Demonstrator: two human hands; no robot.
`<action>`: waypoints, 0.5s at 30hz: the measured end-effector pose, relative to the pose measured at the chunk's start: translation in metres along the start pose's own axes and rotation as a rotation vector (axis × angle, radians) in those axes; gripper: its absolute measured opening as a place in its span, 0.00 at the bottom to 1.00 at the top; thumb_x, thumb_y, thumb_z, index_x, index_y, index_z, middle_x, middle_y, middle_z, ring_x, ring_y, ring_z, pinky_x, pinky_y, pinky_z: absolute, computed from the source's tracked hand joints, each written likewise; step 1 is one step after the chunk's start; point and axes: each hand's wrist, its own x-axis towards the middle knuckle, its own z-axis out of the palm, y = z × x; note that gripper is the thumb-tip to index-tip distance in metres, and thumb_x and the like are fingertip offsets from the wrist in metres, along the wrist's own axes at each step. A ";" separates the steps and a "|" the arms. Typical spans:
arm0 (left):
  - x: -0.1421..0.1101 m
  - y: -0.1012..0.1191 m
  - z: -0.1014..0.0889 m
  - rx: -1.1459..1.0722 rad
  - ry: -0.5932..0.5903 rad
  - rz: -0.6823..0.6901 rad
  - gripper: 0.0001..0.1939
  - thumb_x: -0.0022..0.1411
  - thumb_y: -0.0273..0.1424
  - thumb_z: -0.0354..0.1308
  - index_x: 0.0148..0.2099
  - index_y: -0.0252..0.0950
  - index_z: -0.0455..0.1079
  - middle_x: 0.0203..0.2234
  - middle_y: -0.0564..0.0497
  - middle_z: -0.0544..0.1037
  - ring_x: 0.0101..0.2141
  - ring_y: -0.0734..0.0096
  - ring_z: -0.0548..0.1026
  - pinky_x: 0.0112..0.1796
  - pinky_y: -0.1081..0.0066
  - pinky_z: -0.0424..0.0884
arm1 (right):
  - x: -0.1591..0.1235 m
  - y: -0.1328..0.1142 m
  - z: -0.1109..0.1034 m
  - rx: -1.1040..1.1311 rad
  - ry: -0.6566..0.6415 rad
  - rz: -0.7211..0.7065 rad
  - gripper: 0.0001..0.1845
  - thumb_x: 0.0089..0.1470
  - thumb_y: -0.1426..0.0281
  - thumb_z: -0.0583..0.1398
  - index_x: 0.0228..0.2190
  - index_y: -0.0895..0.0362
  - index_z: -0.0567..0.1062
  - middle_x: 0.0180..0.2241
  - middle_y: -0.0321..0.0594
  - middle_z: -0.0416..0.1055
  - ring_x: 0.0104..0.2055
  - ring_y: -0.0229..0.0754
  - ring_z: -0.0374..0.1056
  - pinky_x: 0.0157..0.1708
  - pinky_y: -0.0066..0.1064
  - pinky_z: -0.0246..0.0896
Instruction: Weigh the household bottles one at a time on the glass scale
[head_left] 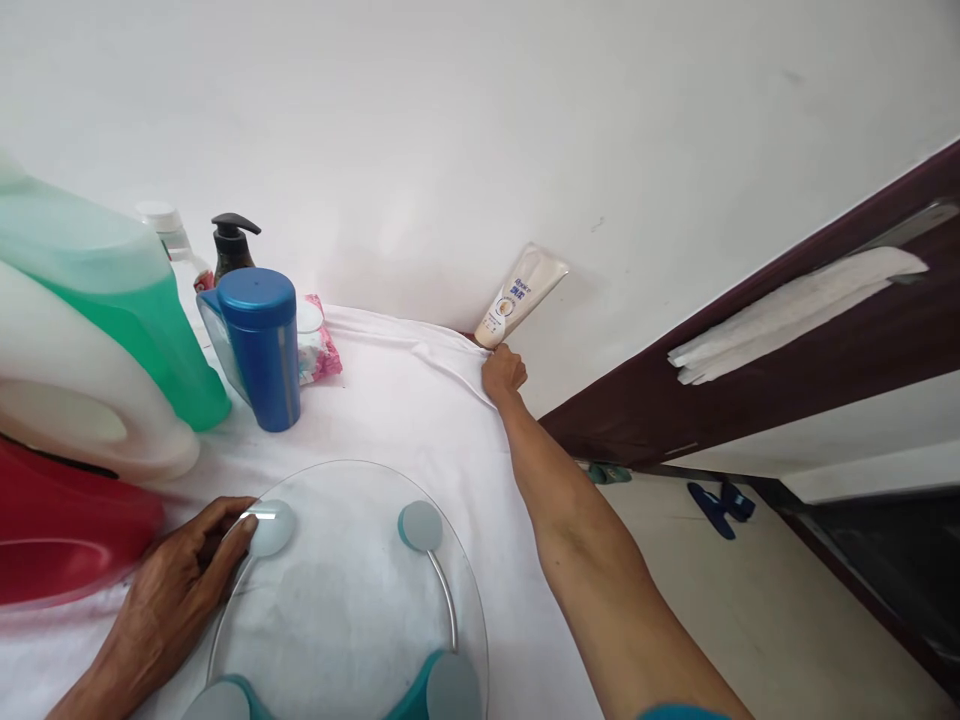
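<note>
My left hand grips the left edge of a round glass bathroom scale, its thumb near one grey foot pad. The scale has teal and grey pads joined by metal rods, and its lower part runs out of view. At the far right corner, my right hand is closed in a fist on a white tablecloth, which is pulled into folds there. Just behind that fist, a cream-coloured tube leans against the wall; the fist hides part of the corner.
A blue lidded mug, a pink packet, a black pump bottle and large bottles of green liquid and red liquid stand on the left. A maroon door with a white cloth is at right; slippers lie on the floor.
</note>
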 end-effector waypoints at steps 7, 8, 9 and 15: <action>0.000 0.001 0.000 -0.022 0.023 0.024 0.26 0.66 0.57 0.52 0.49 0.44 0.76 0.39 0.52 0.85 0.34 0.63 0.82 0.31 0.74 0.76 | -0.005 0.002 -0.018 0.204 0.087 0.098 0.29 0.62 0.59 0.66 0.59 0.58 0.69 0.58 0.51 0.70 0.58 0.51 0.69 0.58 0.45 0.66; 0.001 0.002 0.000 -0.023 0.032 0.022 0.26 0.66 0.57 0.53 0.48 0.43 0.77 0.38 0.51 0.85 0.34 0.62 0.83 0.31 0.74 0.76 | -0.003 0.000 -0.021 0.245 0.104 0.090 0.32 0.60 0.59 0.67 0.60 0.59 0.68 0.59 0.52 0.70 0.59 0.50 0.68 0.59 0.42 0.65; 0.001 0.002 0.000 -0.024 0.038 0.019 0.26 0.65 0.57 0.53 0.47 0.43 0.77 0.38 0.51 0.85 0.34 0.61 0.83 0.30 0.74 0.76 | 0.000 -0.002 -0.024 0.289 0.113 0.078 0.35 0.58 0.58 0.68 0.60 0.59 0.67 0.59 0.51 0.71 0.59 0.49 0.68 0.59 0.38 0.64; 0.001 0.003 -0.001 -0.008 0.030 0.000 0.27 0.64 0.59 0.52 0.46 0.44 0.77 0.31 0.54 0.84 0.27 0.65 0.80 0.27 0.74 0.74 | 0.034 -0.025 -0.020 0.496 0.177 0.119 0.28 0.56 0.58 0.66 0.53 0.58 0.72 0.55 0.49 0.76 0.55 0.48 0.71 0.54 0.36 0.65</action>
